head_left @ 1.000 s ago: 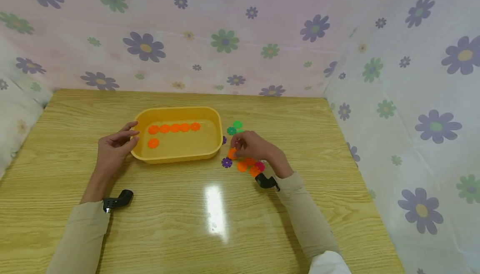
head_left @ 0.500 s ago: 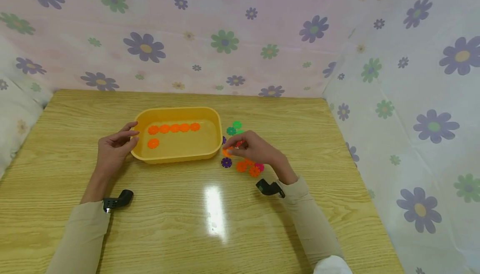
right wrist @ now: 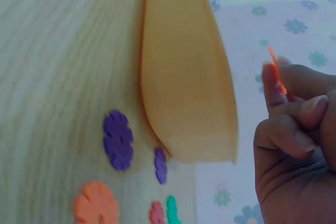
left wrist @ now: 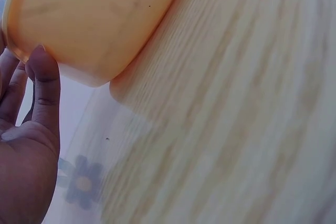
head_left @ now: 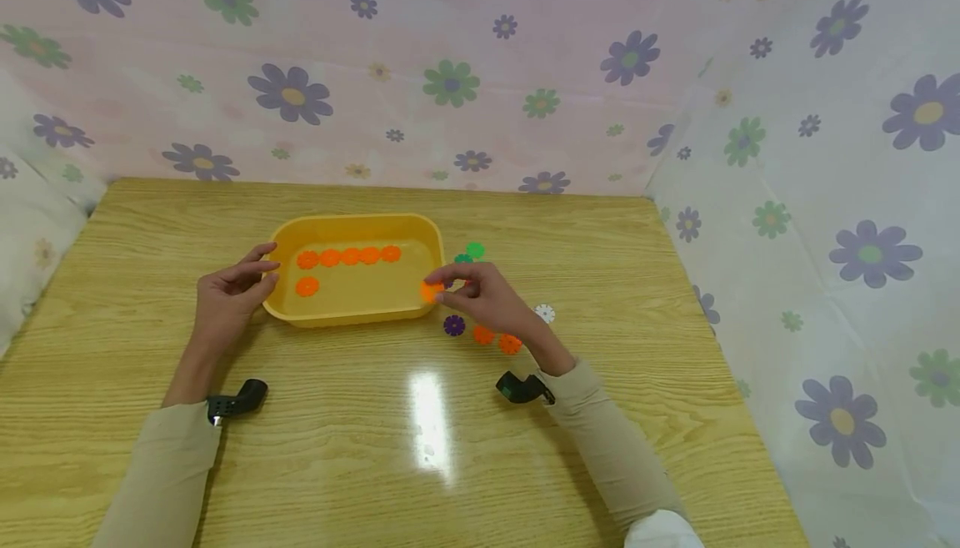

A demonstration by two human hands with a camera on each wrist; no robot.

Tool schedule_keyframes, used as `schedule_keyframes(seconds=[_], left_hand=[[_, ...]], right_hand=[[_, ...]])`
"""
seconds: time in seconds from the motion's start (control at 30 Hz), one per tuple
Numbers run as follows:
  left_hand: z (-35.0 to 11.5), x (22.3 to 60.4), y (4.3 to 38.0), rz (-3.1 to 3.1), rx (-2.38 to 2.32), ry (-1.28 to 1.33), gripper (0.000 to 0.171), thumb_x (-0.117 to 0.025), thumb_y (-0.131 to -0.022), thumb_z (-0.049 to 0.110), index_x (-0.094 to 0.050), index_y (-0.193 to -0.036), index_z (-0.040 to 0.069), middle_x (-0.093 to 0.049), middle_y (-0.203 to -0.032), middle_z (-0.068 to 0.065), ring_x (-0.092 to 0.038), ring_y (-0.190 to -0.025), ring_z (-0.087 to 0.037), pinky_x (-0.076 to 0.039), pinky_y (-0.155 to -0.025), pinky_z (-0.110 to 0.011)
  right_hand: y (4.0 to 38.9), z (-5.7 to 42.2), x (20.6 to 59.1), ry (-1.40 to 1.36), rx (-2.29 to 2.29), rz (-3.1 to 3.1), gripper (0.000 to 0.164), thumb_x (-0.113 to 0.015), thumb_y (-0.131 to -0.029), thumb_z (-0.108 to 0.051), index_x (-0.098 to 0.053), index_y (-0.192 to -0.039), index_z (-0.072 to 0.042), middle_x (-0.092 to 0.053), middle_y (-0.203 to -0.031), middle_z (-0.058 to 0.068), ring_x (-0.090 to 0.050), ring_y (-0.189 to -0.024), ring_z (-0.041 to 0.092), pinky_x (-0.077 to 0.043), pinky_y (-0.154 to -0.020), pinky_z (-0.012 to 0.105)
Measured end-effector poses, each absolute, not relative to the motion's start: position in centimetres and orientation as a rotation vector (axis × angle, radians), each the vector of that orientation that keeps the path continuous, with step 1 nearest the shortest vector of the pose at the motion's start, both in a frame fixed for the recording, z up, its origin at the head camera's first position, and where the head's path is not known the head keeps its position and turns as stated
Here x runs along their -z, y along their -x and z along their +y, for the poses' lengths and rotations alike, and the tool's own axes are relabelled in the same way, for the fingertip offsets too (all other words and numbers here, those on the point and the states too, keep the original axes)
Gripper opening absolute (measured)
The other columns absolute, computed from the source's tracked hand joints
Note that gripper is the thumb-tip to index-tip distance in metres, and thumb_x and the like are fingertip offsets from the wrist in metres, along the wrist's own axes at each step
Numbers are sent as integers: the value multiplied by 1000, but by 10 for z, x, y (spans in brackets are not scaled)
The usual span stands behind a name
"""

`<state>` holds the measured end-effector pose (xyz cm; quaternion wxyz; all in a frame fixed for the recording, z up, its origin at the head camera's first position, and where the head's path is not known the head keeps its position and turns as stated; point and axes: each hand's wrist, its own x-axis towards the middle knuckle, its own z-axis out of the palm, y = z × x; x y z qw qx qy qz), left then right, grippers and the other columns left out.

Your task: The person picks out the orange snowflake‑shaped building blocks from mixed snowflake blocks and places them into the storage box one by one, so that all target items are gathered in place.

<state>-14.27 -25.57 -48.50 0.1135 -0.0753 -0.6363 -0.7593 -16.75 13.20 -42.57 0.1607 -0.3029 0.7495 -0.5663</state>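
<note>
My right hand [head_left: 486, 296] pinches an orange flower-shaped plastic disc [head_left: 431, 291] between thumb and fingertip, at the right end of a yellow plastic tub [head_left: 352, 314]. In the right wrist view this disc [right wrist: 276, 69] appears edge-on, higher than the tub's wall. Several orange discs [head_left: 350, 256] form a row along the tub's far side, and one more orange disc [head_left: 307, 286] lies in front of them. At the tub's left end, my left hand [head_left: 232, 296] touches the outer wall and rim with its fingertips. The left wrist view shows the thumb against that wall.
Right of the tub, loose discs lie on the wooden table [head_left: 337, 431]: purple [head_left: 453, 325], orange [head_left: 510, 344], green [head_left: 475, 249] and white [head_left: 544, 314]. My right hand hides part of this group. Flower-patterned cloth [head_left: 450, 131] rises behind the table and at its sides.
My right hand has moved left from the loose discs to the tub's right rim, carrying the orange disc. A white disc has come into view behind it. My left hand stays in place.
</note>
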Motion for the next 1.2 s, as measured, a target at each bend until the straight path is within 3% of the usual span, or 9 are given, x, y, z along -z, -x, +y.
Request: schedule_keyframes(seconds=[0.13,0.37,0.6,1.0,1.1,1.2], left_hand=[[-255,484,143,-1868,2222,221,18,-64,-92,-14,-70,-109,-16,-71,-127,2,-59,-128,-6,-52,-94,-13],[-255,483,143,-1864,2226,226,18,-63,-92,-15,-70,-108,-17,-71,-127,2,-58,-129,-6,-52,-93,-12],[-255,482,143,-1860,2232,223,18,-63,-92,-14,-70,-109,-17,-71,-127,2,-58,-129,-6,-52,-93,-13],[-254,483,143,-1837,2239,219,17,-63,-92,-15,-70,-107,-17,-71,-128,0,-59,-128,-7,-52,-94,-13],[-254,484,144,-1828,2238,214,17,-63,-92,-15,-71,-107,-17,-72,-127,0,-60,-128,-7,-52,-94,-13],[-254,484,144,-1820,2239,211,17,-63,-92,-16,-71,-106,-17,-72,-126,0,-60,-127,-7,-52,-94,-13]], right_hand=[[165,124,430,844,1680,2090,26,-60,-102,-3,-66,-126,1,-66,-126,17,-37,-41,21,-30,-44,24],[164,108,432,883,1760,2099,25,-60,-101,-1,-66,-125,2,-70,-111,20,-18,-42,11,-23,-43,24],[163,91,431,853,1856,2057,27,-58,-102,-2,-64,-128,2,-65,-126,18,-21,-39,14,-21,-42,26],[164,72,437,818,1861,2144,25,-60,-102,-5,-66,-126,2,-62,-121,18,-24,-38,17,-25,-41,26],[165,69,435,796,1806,2198,25,-62,-102,-6,-68,-125,0,-64,-123,15,-49,-47,23,-40,-46,23],[168,66,433,779,1710,2249,25,-64,-101,-7,-69,-124,-2,-67,-126,14,-70,-78,31,-56,-62,23]])
